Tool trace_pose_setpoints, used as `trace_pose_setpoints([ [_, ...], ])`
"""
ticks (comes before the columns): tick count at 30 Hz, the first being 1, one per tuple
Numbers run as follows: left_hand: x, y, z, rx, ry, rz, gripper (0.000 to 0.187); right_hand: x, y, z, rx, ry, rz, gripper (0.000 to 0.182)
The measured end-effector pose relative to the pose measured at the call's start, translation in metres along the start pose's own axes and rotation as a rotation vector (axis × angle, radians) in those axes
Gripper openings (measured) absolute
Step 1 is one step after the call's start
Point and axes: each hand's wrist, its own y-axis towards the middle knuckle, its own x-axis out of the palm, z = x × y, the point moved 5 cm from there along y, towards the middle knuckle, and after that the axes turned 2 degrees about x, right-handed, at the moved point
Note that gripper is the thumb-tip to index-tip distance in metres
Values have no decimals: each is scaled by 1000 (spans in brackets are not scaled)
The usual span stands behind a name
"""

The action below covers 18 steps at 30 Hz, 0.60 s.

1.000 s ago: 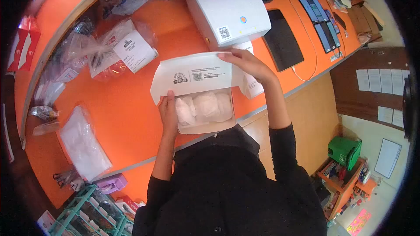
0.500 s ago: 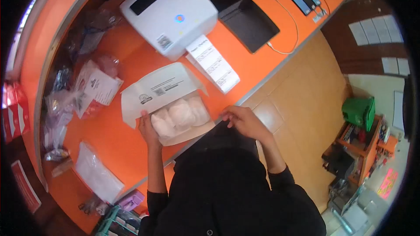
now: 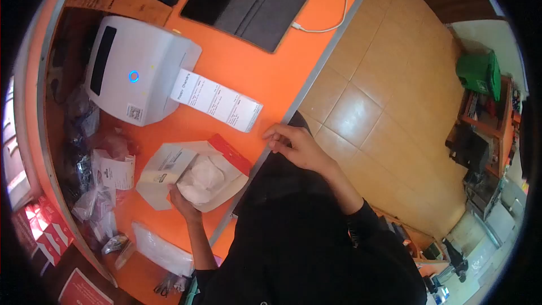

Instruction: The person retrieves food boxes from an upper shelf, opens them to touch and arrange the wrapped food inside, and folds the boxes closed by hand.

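A white cardboard box [image 3: 226, 191] stands open on the orange counter, its printed lid [image 3: 165, 174] folded back to the left and a red-edged flap [image 3: 228, 152] raised at the far side. Inside lie white paper-wrapped bundles [image 3: 203, 179]. My left hand [image 3: 185, 204] grips the near left side of the box, its fingers partly hidden. Over the counter's front edge, to the right of the box, hovers my right hand [image 3: 296, 146]. Its fingers are loosely bent and apart, with nothing visible in them.
Beyond the box stands a white printer [image 3: 152, 62] with a printed paper strip [image 3: 217, 101] coming out. A black tablet [image 3: 245, 5] on a white cable [image 3: 339, 20] lies farther back. Plastic bags [image 3: 96, 206] and a printed card [image 3: 116, 169] line the left side.
The view has turned, shifting the printer and box leftward and the tablet lower in sight. The red-edged flap now shows raised. My left hand stays on the box; my right remains beside it.
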Motion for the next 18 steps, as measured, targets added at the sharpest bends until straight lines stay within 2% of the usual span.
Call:
trace_pose_setpoints([
  [2,-11,7,-4,39,82,-78,56,-3,1,2,9,36,-32,19],
  [4,-17,6,-3,36,129,-90,57,-3,2,4,2,60,-69,28],
  [8,-5,-3,7,-7,166,-90,60,0,1,4,-14,57,-55,21],
  [10,0,-6,5,-49,134,-63,61,5,-2,-7,-69,-131,49,17],
  [11,2,-8,3,-93,103,-36,63,9,-3,-18,-75,-131,45,17],
  [13,7,-14,5,-124,74,-38,63,26,-4,-43,-6,-112,-79,24],
  [15,12,-19,3,-152,37,-31,63,47,-1,-51,-5,-139,-89,30],
  [17,15,-21,4,-111,-6,-60,62,60,2,-52,-91,-421,99,37],
  [18,8,-19,-2,-120,-39,-66,59,65,4,-56,-94,-478,107,37],
])
